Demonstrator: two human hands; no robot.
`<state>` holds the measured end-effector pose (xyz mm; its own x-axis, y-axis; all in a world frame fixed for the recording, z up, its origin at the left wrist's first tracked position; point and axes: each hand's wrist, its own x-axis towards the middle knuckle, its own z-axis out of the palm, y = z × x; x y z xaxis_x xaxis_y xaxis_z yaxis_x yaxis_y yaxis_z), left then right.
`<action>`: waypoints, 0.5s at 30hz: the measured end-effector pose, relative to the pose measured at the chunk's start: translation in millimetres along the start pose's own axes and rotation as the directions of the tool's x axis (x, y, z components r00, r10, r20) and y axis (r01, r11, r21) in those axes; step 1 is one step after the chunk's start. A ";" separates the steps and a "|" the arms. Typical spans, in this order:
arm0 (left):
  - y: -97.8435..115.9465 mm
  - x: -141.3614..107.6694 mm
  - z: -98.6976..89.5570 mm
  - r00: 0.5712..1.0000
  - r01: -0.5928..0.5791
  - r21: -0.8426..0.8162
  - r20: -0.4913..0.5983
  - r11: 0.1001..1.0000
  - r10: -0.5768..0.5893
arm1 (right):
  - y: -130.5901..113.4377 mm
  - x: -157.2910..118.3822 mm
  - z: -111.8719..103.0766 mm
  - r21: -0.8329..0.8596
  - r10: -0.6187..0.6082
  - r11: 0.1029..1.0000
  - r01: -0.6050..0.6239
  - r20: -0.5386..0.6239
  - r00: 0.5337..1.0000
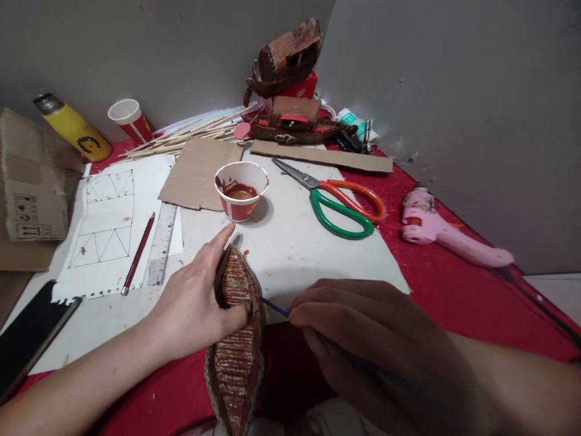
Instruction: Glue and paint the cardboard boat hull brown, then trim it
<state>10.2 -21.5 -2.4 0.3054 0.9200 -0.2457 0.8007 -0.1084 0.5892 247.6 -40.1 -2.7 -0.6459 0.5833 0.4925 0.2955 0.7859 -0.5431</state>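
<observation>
A small cardboard model boat (235, 378) points away from me, its ribbed inside wet with reddish-brown paint. My left hand (200, 290) grips it from the left, the thumb inside the hull and the index finger stretched toward the paper cup (240, 212). That cup holds brown paint, with smears along its inner wall. In my right hand (354, 333), a thin paintbrush (276, 307) with a blue handle is pinched. Its tip meets the boat's right inner edge. The lower fingers of the right hand are in shadow.
Scissors (342, 209) with orange and green handles lie right of the cup, near a pink glue gun (454, 237). A pencil (138, 254), ruler (162, 245) and phone (31, 339) lie left. Finished-looking model boats (290, 124), sticks (195, 134) and a yellow bottle (75, 127) stand behind.
</observation>
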 end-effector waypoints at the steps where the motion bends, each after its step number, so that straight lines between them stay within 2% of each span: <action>1: -0.5 -0.1 1.9 1.000 -0.001 0.012 -0.010 1.000 0.001 | -0.1 0.4 -0.2 -0.002 0.006 1.000 -0.006 -0.004 1.000; 6: -1.5 -0.2 8.4 0.999 -0.020 0.077 -0.045 0.997 0.023 | -1.1 5.1 -2.5 0.023 -0.015 1.000 0.015 0.010 1.000; 15: 1.8 3.2 5.4 1.000 -0.011 0.110 0.023 0.994 0.008 | -0.6 7.2 -3.6 0.012 -0.045 0.999 0.045 0.029 0.999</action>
<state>15.4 -20.8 -6.2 0.3237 0.9102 -0.2585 0.8493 -0.1591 0.5033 245.2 -35.7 3.6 -0.6791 0.5409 0.4963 0.2581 0.8089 -0.5283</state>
